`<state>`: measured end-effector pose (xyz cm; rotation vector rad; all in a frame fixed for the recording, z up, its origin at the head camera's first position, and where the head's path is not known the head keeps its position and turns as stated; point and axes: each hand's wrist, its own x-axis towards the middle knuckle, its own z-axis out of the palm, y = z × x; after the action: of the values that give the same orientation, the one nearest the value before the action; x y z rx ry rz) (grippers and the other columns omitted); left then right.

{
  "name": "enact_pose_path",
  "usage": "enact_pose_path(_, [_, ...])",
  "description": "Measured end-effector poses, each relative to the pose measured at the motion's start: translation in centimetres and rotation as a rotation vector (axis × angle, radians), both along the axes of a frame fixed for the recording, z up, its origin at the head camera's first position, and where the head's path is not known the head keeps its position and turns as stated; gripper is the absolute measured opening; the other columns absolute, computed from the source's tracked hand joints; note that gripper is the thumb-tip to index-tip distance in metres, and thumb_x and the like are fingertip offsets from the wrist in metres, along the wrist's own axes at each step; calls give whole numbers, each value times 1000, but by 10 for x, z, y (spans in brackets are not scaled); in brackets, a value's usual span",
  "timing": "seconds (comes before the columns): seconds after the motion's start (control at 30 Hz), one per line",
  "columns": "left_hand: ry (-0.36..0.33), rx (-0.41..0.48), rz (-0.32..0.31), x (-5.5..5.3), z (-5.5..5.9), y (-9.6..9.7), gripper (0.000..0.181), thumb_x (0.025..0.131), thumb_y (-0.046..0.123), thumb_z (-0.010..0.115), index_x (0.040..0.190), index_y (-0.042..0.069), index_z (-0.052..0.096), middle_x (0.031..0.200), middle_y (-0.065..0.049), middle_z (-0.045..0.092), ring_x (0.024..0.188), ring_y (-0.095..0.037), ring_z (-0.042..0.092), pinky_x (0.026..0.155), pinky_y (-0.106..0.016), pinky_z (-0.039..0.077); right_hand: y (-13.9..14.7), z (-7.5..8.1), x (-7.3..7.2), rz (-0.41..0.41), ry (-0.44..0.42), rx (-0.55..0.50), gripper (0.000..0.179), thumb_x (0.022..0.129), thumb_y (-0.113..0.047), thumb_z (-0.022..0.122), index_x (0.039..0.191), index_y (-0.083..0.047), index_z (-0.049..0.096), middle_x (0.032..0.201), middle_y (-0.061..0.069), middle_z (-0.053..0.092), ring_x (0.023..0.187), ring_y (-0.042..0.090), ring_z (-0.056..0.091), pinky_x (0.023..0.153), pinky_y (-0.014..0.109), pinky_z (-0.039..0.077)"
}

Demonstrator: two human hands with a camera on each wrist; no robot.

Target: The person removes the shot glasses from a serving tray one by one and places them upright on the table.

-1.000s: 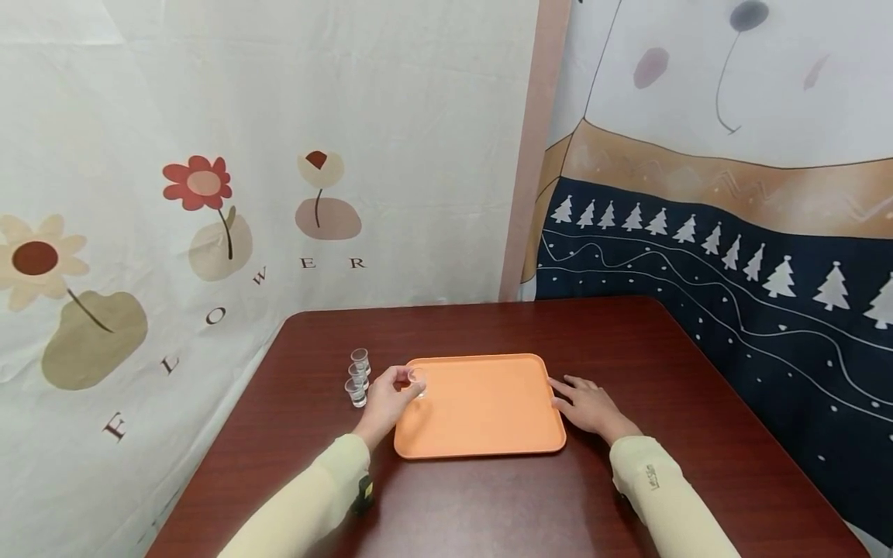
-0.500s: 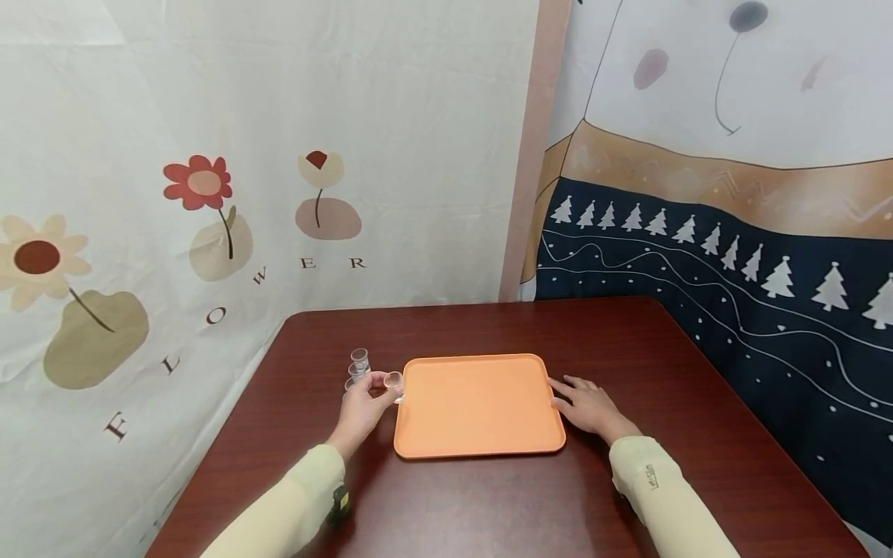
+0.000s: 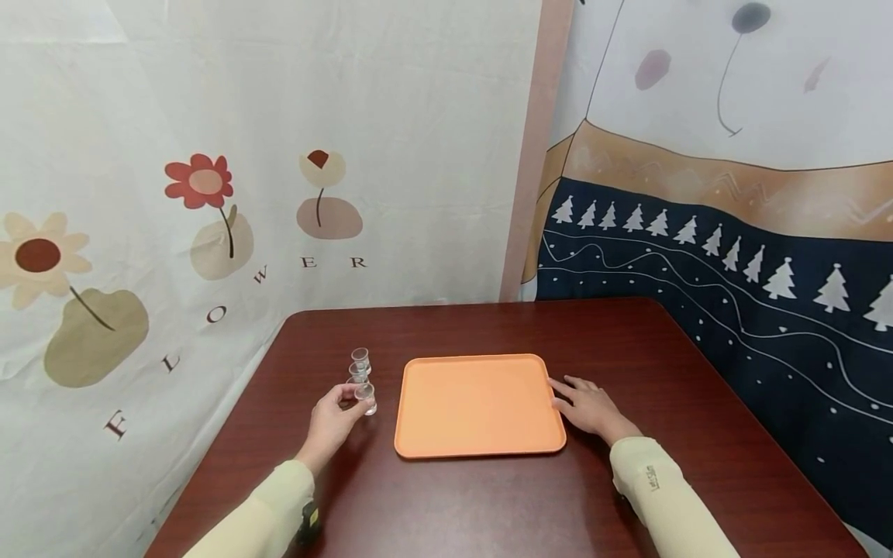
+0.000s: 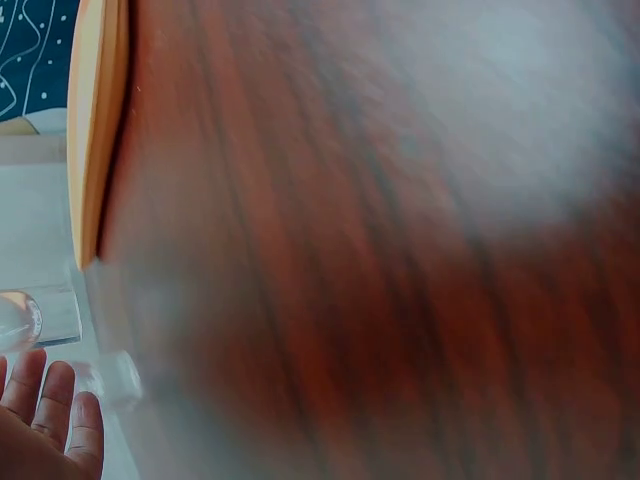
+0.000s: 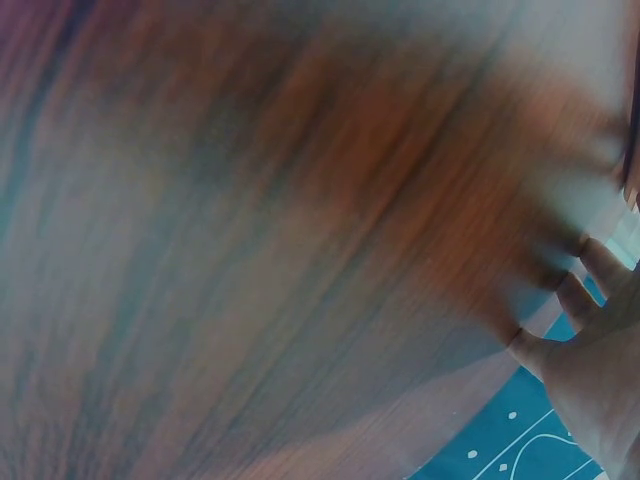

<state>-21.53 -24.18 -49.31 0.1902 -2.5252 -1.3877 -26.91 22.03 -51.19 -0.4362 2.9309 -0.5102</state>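
Observation:
My left hand [image 3: 332, 422] pinches a small clear shot glass [image 3: 366, 397] between thumb and fingers, left of the orange tray [image 3: 481, 407]. Close behind that glass stand more shot glasses in a short row, the farthest glass [image 3: 360, 358] in plain sight and the nearest one partly covered by my fingers. In the left wrist view the held glass [image 4: 55, 315] shows beyond the fingers [image 4: 52, 400]. At the tray's right edge, my right hand [image 3: 589, 407] rests with fingers extended, their tips touching the rim.
A dark red-brown wooden table [image 3: 481, 504] carries everything. Behind its far edge hangs a pale flower-print cloth [image 3: 418, 155], and a navy cloth with white trees [image 3: 698, 271] lines the right side.
My left hand has carried the shot glass from over the tray's left edge leftward and toward me, beside the other glasses. The right hand and tray have stayed put.

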Motion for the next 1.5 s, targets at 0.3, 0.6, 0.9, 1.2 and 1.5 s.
enact_pose_path(0.3, [-20,-18,43,6,-7,-15,37,86,17,78,115,-1,63,108,-18,69,100,-31,65,76,-25,48,0,-1,1,1,-2,-1,52,104,-38,49,151,-18,43,150,28,38,137,50,32,107,67,25])
enact_pose_path(0.6, [-25,-55,54,8,-15,-21,38,86,20,78,114,-1,63,106,-18,69,99,-32,65,76,-28,49,3,-2,-1,6,4,-1,54,104,-41,48,151,-17,43,150,28,38,137,51,31,107,68,25])
enact_pose_path(0.9, [-38,-47,31,8,-20,-20,44,86,20,79,120,-2,60,109,-20,68,102,-35,65,82,-35,50,7,-2,1,7,-1,-8,53,104,-39,49,151,-17,43,150,28,37,137,51,30,106,69,24])
enact_pose_path(1.2, [-10,-29,26,3,-4,-17,53,88,23,76,129,-2,53,120,-25,61,110,-38,61,91,-45,49,6,0,-3,7,-7,-9,54,103,-41,49,152,-17,42,150,29,37,136,52,31,106,69,26])
enact_pose_path(1.5, [59,-37,11,-17,23,-8,53,90,23,74,132,0,52,127,-22,58,119,-35,53,99,-49,42,9,3,-4,-1,-19,-13,54,101,-39,54,150,-16,46,147,28,40,134,52,35,103,67,32])
